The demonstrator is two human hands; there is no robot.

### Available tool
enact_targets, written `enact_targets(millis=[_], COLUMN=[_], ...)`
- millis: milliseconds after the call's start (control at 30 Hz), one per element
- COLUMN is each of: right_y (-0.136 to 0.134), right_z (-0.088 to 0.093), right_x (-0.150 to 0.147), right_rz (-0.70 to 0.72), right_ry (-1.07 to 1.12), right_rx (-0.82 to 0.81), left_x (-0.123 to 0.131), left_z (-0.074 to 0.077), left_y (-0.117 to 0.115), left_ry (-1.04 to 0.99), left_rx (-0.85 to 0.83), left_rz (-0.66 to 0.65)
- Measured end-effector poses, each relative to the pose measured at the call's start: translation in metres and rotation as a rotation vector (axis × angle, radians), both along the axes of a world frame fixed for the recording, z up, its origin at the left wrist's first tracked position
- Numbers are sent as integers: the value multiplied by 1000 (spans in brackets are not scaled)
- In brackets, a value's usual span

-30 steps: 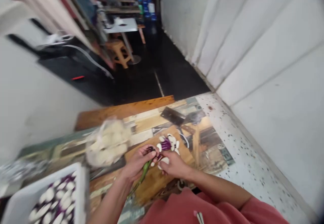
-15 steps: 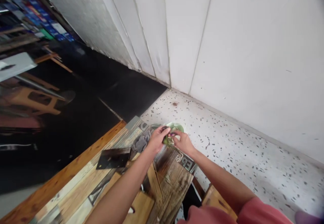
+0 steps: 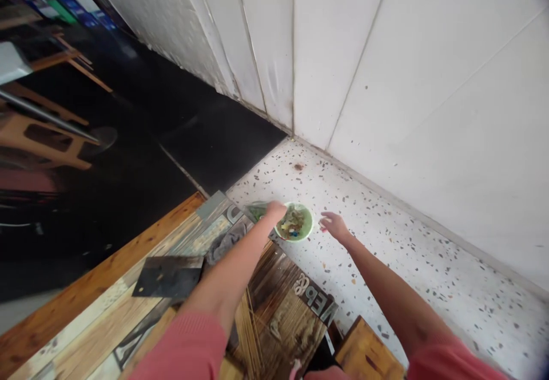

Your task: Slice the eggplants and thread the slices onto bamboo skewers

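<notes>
My left hand is over the left rim of a round green bin, beyond the table's far corner. Its fingers point away from me and are mostly hidden, so what they hold, if anything, does not show. Scraps and bits of wrapper lie inside the bin. Just left of that hand is a green, plastic-looking bag. To the right of the bin, my right hand hangs above the speckled floor with fingers apart and nothing visible in them.
On the patterned table lie a grey cloth, a dark cleaver-like blade and a bundle of thin sticks. A wooden stool stands at the lower right. White wall panels rise behind the speckled floor.
My hands were together over the table's far end, fingering something small and dark with green bits. Now they are apart: left at the bin's rim, right moved rightward. The bin shows more fully.
</notes>
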State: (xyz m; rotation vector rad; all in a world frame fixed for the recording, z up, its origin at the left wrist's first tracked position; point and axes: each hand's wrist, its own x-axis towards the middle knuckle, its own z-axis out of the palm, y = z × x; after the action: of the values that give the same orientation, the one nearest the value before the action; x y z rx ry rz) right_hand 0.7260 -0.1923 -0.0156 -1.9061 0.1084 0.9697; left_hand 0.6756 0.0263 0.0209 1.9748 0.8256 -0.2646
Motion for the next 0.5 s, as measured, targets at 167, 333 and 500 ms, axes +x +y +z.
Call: enact_targets(millis=[167, 333, 500], right_y=[-72, -90, -41], right_z=[18, 47, 70], right_x=[-65, -118, -147], right_rz=[-236, -280, 0], right_ry=[101, 171, 269], right_rx=[84, 184, 212], left_x=[-55, -187, -339], left_z=[43, 87, 106], left_y=[15, 8, -16], left_ry=[-167, -303, -330], left_rx=[34, -688, -770], left_rz=[11, 320, 646])
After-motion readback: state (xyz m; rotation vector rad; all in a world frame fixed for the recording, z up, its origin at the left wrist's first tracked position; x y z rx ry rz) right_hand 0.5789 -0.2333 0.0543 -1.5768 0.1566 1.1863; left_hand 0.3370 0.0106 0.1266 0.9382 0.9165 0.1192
